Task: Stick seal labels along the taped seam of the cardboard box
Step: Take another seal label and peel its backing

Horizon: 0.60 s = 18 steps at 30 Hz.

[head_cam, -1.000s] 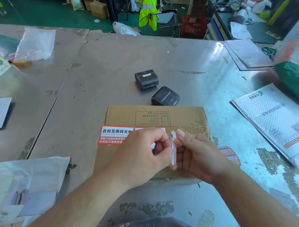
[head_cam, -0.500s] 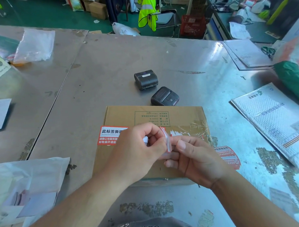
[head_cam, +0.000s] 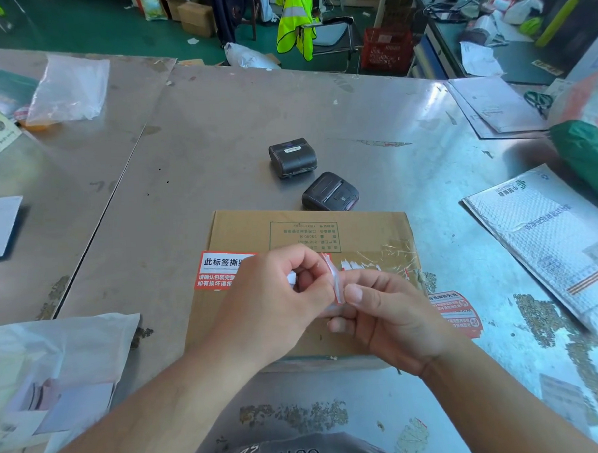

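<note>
A flat cardboard box (head_cam: 366, 230) lies on the metal table in front of me, with a clear taped seam (head_cam: 384, 257) running across its top. One red seal label (head_cam: 220, 269) is stuck at the seam's left end. Above the box, my left hand (head_cam: 277, 302) and my right hand (head_cam: 394, 318) pinch a small red-and-white seal label (head_cam: 336, 286) between their fingertips, edge-on to the camera. Both hands hide the middle of the seam.
Two black portable printers (head_cam: 293, 157) (head_cam: 330, 196) sit just beyond the box. A stack of red labels (head_cam: 455, 313) lies at the box's right. A white bubble mailer (head_cam: 552, 242) is at the right, plastic bags (head_cam: 57, 367) at the left.
Both hands have shifted slightly left and down over the seam, still working the small label between the fingertips. The box has not moved.
</note>
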Available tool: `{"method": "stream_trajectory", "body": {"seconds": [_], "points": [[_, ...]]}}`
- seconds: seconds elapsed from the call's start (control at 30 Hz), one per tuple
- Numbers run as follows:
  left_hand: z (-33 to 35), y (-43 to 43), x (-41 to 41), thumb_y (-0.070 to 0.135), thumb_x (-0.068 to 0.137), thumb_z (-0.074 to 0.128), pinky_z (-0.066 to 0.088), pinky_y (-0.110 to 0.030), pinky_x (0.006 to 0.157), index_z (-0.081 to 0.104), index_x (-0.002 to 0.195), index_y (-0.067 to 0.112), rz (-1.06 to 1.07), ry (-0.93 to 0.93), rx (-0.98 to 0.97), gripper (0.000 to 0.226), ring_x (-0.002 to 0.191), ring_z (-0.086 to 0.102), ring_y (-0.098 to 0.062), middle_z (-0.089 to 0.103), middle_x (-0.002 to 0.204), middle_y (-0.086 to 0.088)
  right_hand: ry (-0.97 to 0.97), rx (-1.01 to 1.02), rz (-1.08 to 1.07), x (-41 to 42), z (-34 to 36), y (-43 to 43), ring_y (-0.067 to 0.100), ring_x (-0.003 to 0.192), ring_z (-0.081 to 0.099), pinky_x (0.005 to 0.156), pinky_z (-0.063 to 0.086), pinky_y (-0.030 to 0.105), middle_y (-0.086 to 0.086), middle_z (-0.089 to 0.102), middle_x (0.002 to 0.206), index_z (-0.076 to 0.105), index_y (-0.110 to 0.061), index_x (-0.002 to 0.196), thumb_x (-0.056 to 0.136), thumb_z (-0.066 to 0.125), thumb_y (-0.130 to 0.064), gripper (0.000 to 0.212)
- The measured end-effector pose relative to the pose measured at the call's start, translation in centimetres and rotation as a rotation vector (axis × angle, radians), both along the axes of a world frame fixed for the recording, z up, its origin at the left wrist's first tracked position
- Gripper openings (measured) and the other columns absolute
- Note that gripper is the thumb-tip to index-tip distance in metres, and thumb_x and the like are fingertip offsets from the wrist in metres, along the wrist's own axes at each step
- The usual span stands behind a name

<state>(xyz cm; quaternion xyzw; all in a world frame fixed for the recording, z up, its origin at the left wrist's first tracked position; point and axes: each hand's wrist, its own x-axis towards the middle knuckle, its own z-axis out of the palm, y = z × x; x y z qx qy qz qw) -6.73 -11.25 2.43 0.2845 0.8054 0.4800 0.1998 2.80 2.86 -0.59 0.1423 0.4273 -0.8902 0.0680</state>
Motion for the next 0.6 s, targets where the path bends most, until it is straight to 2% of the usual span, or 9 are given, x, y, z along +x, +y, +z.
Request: {"method": "stream_trajectory", "body": {"seconds": [0.1, 0.23, 0.43, 0.5, 0.6], "points": [[-0.09, -0.04, -0.09, 0.029, 0.077, 0.064, 0.044, -0.024, 0.059, 0.065, 0.069, 0.024, -0.004, -0.011, -0.007, 0.009, 0.064, 0.056, -0.013, 0.064, 0.07, 0.002, -0.001, -0.005, 0.009, 0.04, -0.06, 0.07, 0.021, 0.09, 0.076, 0.07, 0.058, 0.023, 0.015, 0.078, 0.092, 0.079, -0.009, 0.097, 0.066, 0.09, -0.033, 0.041], [-0.12, -0.08, -0.3, 0.024, 0.079, 0.065, 0.042, -0.014, 0.059, 0.065, 0.067, 0.024, -0.011, -0.049, -0.001, 0.012, 0.063, 0.055, -0.004, 0.065, 0.071, 0.004, 0.0, -0.011, 0.025, 0.2, -0.26, 0.28, 0.024, 0.096, 0.075, 0.071, 0.058, 0.024, 0.019, 0.077, 0.099, 0.077, -0.007, 0.105, 0.072, 0.086, -0.029, 0.041], [-0.29, -0.11, -0.53, 0.02, 0.082, 0.066, 0.04, -0.009, 0.056, 0.065, 0.066, 0.023, -0.004, -0.165, 0.034, 0.017, 0.059, 0.052, 0.001, 0.06, 0.06, 0.017, 0.004, 0.061, 0.028, 0.18, -0.41, 0.2, 0.022, 0.088, 0.076, 0.069, 0.058, 0.024, 0.017, 0.078, 0.091, 0.079, -0.012, 0.087, 0.07, 0.088, -0.035, 0.03], [-0.26, -0.06, -0.53, 0.024, 0.078, 0.064, 0.041, -0.01, 0.054, 0.065, 0.065, 0.022, -0.014, -0.26, 0.06, 0.013, 0.056, 0.052, -0.002, 0.061, 0.058, 0.013, 0.01, 0.103, 0.041, 0.17, -0.56, 0.26, 0.022, 0.083, 0.075, 0.069, 0.057, 0.024, 0.019, 0.077, 0.088, 0.078, -0.012, 0.084, 0.071, 0.086, -0.036, 0.029], [-0.09, -0.18, -0.62, 0.018, 0.075, 0.057, 0.037, -0.013, 0.044, 0.063, 0.063, 0.019, -0.1, -0.543, 0.162, 0.014, 0.044, 0.048, -0.006, 0.06, 0.052, 0.003, 0.027, 0.105, 0.057, 0.31, -0.78, 0.42, 0.022, 0.075, 0.071, 0.067, 0.055, 0.025, 0.019, 0.074, 0.081, 0.075, -0.008, 0.082, 0.073, 0.086, -0.034, 0.03]]}}
